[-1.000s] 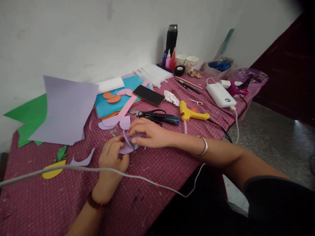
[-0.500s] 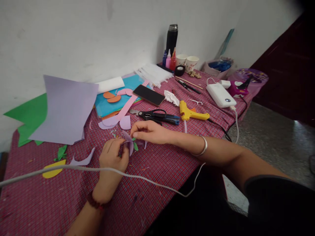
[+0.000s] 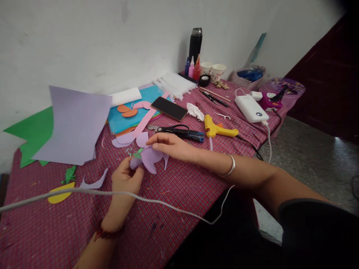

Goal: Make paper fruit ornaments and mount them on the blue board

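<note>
A purple paper flower [image 3: 150, 157] with a bit of green at its left side is between my hands, just above the checked tablecloth. My left hand [image 3: 127, 179] pinches one of its petals between thumb and fingers. My right hand [image 3: 171, 145] is on the upper right edge of the flower, its thumb and fingertips closed on a petal. Beyond my hands lie black-handled scissors [image 3: 179, 130] and a rounded purple paper piece [image 3: 142, 139]. A purple scrap [image 3: 166, 160] shows under my right wrist.
A yellow glue gun [image 3: 218, 129] lies to the right, near a white power bank [image 3: 251, 108]. A phone [image 3: 169, 108] rests on coloured sheets. Purple sheets [image 3: 75, 127] are at the left. A white cable [image 3: 157, 201] crosses in front of my left wrist.
The flower has been turned, so its broad purple petals now face me and the green part sits at the left. My right hand has shifted slightly up and away.
</note>
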A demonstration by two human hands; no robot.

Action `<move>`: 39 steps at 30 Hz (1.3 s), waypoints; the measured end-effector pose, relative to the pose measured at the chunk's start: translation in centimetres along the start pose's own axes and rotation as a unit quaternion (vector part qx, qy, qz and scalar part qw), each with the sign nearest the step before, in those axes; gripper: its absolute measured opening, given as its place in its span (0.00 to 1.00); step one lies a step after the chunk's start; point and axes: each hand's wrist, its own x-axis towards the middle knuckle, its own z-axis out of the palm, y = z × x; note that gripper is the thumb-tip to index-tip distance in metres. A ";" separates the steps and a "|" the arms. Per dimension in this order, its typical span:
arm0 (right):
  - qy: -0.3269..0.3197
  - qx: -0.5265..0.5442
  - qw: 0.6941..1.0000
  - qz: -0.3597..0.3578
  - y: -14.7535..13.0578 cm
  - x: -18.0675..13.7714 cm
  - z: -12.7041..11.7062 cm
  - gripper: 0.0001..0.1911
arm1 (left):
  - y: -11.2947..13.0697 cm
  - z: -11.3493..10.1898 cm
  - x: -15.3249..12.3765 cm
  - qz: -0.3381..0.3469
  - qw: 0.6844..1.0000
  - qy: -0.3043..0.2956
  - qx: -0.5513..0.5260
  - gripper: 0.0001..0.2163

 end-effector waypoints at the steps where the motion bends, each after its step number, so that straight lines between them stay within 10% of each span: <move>1: -0.008 -0.013 1.000 0.002 0.0 0.0 0.0 0.05 | 0.0 0.0 0.0 -0.014 0.999 -0.003 -0.031 0.05; 11: -0.076 -0.011 0.997 0.016 -0.1 -0.1 -0.3 0.06 | -0.8 0.1 0.0 -0.052 0.991 0.007 -0.120 0.06; 24: -0.137 -0.260 0.949 -0.118 -0.4 -1.0 0.2 0.15 | 2.3 0.2 -0.3 -0.002 0.995 -0.087 -0.044 0.08; 39: -0.095 -0.360 0.921 -0.118 -0.6 -0.8 0.0 0.03 | 1.4 -0.3 -0.7 0.038 0.995 0.081 -0.049 0.07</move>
